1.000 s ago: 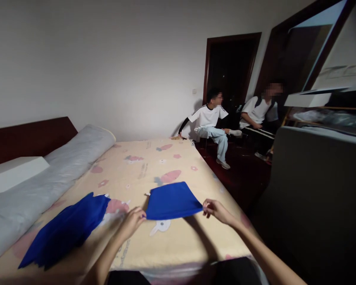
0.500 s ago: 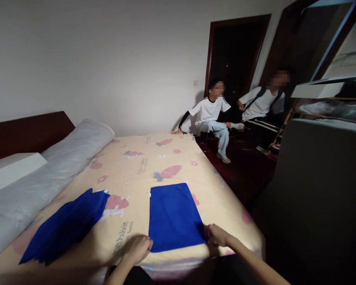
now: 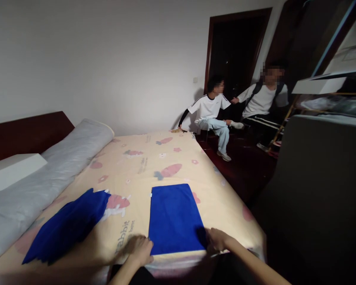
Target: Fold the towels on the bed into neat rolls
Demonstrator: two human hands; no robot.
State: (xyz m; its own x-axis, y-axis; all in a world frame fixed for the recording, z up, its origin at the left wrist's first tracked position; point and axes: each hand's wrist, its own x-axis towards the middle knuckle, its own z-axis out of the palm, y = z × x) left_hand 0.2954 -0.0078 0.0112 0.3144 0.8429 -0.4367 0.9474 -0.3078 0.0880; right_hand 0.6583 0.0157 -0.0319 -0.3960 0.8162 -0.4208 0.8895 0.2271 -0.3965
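Note:
A blue cloth lies flat as a neat rectangle near the front edge of the bed, a small white tag on its left side. My left hand is closed at the cloth's near left corner. At the near right corner, my right hand has its fingers pinched together on the edge. Both hands rest low, close to the bed's edge. To the left lies a crumpled heap of blue cloths, touched by neither hand.
A grey rolled quilt and a white box lie along the headboard. Two people, one in a white T-shirt and one with a backpack, sit beyond the bed. A dark grey panel stands at right.
The cloth's near edge has shifted slightly towards me, with both hands still at its corners. The person with the backpack has stretched an arm towards the other person.

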